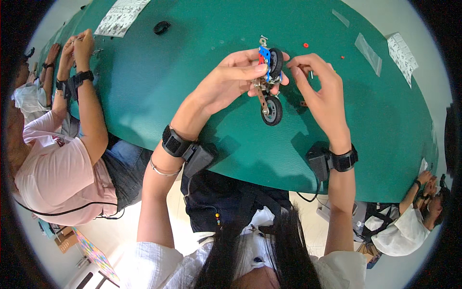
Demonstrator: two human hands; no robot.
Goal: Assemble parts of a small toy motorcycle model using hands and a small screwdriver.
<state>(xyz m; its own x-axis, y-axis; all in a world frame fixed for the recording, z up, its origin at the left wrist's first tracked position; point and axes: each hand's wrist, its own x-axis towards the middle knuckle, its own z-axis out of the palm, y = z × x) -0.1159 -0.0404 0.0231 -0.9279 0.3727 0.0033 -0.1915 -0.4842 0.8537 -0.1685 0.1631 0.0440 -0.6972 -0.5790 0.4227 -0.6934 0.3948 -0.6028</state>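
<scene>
Head view: small two-wheeled model of blue, red and bare-metal strips sits in the left hand, up near the top middle, one wheel above the other.
Left fingers: thumb pressed against the plates, the rest curled behind, so they're pinching the frame between them.
Right fingers: thumb and index of the right hand nearly meet just beside the upper black tyre with a grey hub. Can't tell if something tiny is between them.
Steady hold: imo the grip belongs on the flat plates, not the tyres. A couple of right fingertips braced on the left hand would probably help with fiddly bits. Watch the lower black-and-grey wheel, it could twist if bumped.
Loose bits: bright red plastic ring and a tinier red piece lie off to the right. Easy to lose, I'd guess.
Table: big green top with a black ring, a printed paper sheet upper left, another printed sheet and a clear plastic bag right.
Room: co-worker in a pink top on the left, person in a white top lower right, pale floor below.
</scene>
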